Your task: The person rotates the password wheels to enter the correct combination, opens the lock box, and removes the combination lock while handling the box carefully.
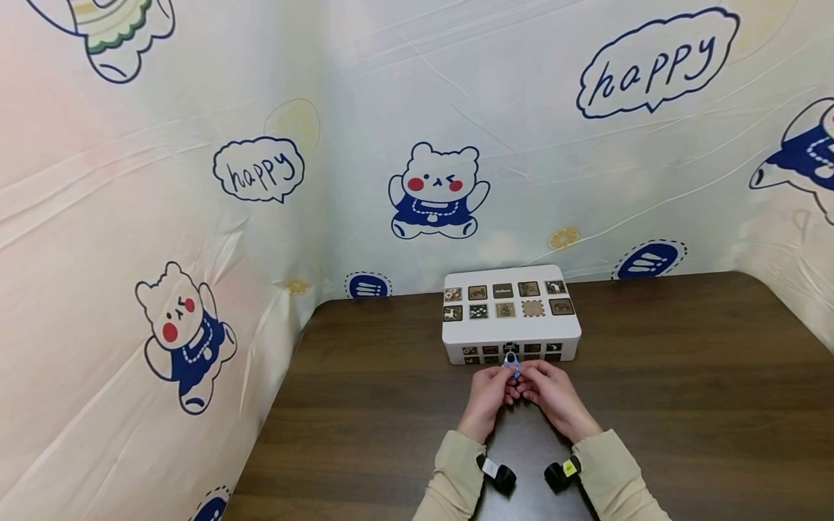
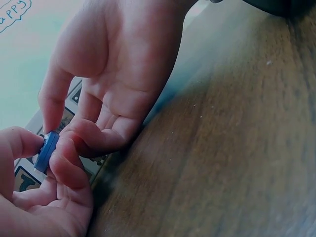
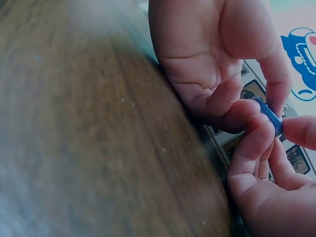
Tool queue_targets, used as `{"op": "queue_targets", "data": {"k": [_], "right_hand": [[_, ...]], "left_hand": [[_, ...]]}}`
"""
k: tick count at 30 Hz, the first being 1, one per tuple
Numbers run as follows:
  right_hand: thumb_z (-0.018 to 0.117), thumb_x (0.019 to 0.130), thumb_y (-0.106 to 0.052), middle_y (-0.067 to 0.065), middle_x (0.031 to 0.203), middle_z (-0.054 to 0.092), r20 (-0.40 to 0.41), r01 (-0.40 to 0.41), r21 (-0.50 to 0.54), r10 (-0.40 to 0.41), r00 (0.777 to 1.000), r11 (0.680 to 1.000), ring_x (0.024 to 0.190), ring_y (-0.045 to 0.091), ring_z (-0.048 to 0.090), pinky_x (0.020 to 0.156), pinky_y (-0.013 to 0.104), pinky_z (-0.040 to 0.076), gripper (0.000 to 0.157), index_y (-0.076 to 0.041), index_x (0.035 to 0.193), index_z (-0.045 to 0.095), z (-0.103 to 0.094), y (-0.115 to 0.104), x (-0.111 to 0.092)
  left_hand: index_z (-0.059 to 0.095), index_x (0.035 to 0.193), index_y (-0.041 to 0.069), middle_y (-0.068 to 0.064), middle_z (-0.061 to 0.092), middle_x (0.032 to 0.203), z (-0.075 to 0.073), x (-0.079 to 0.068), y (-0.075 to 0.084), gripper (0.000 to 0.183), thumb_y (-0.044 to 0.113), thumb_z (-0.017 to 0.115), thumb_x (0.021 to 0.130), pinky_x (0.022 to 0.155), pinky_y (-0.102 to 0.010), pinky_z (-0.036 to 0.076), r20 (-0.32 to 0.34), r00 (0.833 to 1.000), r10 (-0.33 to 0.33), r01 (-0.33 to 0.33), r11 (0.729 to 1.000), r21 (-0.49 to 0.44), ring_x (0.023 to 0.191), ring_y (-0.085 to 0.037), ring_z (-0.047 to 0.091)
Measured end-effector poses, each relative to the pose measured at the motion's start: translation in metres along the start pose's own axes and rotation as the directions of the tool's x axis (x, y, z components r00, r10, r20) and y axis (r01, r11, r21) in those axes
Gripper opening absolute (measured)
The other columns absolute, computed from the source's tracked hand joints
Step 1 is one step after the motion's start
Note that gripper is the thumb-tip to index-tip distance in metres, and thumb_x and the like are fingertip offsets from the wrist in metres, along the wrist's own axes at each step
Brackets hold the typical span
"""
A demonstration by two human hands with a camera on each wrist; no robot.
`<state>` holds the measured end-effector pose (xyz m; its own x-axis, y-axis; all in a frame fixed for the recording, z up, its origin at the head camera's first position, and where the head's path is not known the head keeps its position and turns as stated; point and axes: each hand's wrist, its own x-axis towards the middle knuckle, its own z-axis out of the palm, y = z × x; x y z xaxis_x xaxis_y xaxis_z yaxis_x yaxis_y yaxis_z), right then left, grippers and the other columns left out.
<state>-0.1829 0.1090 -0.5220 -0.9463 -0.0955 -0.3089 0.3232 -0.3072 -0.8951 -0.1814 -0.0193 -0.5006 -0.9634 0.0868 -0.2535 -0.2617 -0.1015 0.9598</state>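
With the fingers of the left hand and right hand curled in close together, pinching a small blue padlock from both sides. Up at the latch in the middle of a white box's front, seemingly looped on by its shackle, though too small to be sure. Judged partway along: lid down and padlock in place at the latch, with the lock itself left to deal with; impossible to tell whether fastened, or whether being done up or undone. Inside the box, nothing visible under the closed lid. On the outside, small square pictures across top and front. Beneath, a brown wooden surface; behind, a pale cloth printed with bears.
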Motion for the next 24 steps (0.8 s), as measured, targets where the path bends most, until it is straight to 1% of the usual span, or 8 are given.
{"op": "queue_targets", "data": {"k": [3,6,14,18,24], "right_hand": [[0.049,0.090,-0.012,0.003,0.083,0.056,0.004,-0.006,-0.006,0.006,1.000,1.000,0.067,0.010,0.056,0.062,0.022,0.048,0.016,-0.002,0.103,0.051,0.000,0.001,0.000],[0.049,0.090,-0.011,0.003,0.083,0.056,-0.002,-0.011,-0.005,0.011,1.000,1.000,0.067,0.011,0.056,0.062,0.022,0.048,0.017,-0.001,0.102,0.052,0.000,0.001,0.000],[0.048,0.090,-0.012,0.003,0.083,0.056,0.001,-0.015,-0.008,0.015,1.000,1.000,0.068,0.011,0.056,0.062,0.022,0.048,0.018,-0.001,0.104,0.051,0.000,0.000,-0.001],[0.047,0.090,-0.011,0.003,0.083,0.056,-0.004,-0.016,-0.008,0.016,1.000,1.000,0.068,0.011,0.056,0.062,0.022,0.048,0.019,0.000,0.105,0.050,0.001,0.000,-0.001],[0.047,0.090,-0.012,0.002,0.082,0.055,-0.006,-0.019,-0.013,0.019,1.000,1.000,0.068,0.011,0.055,0.062,0.022,0.048,0.019,0.000,0.105,0.049,0.001,-0.001,0.000]], "left_hand": [[0.061,0.086,-0.009,-0.002,0.053,0.062,0.000,-0.001,0.002,0.021,0.011,0.053,0.084,0.045,-0.017,0.040,0.003,1.000,-0.008,0.008,1.000,0.006,0.048,-0.007,0.050],[0.061,0.085,-0.009,-0.002,0.053,0.061,0.000,0.001,-0.001,0.021,0.011,0.053,0.084,0.044,-0.017,0.040,0.001,1.000,-0.006,0.006,1.000,0.004,0.048,-0.007,0.050],[0.062,0.081,-0.004,-0.001,0.053,0.060,-0.002,0.019,-0.024,0.019,0.014,0.057,0.082,0.041,-0.018,0.039,-0.015,1.000,-0.014,0.013,1.000,-0.025,0.046,-0.007,0.050],[0.062,0.081,-0.002,-0.001,0.054,0.060,-0.002,0.021,-0.026,0.018,0.015,0.058,0.081,0.041,-0.017,0.039,-0.015,1.000,-0.018,0.018,0.999,-0.032,0.046,-0.007,0.050],[0.062,0.079,0.000,-0.002,0.056,0.060,-0.003,0.021,-0.024,0.012,0.011,0.057,0.078,0.041,-0.017,0.041,0.005,0.999,-0.034,0.035,0.998,-0.055,0.047,-0.008,0.050]]}}
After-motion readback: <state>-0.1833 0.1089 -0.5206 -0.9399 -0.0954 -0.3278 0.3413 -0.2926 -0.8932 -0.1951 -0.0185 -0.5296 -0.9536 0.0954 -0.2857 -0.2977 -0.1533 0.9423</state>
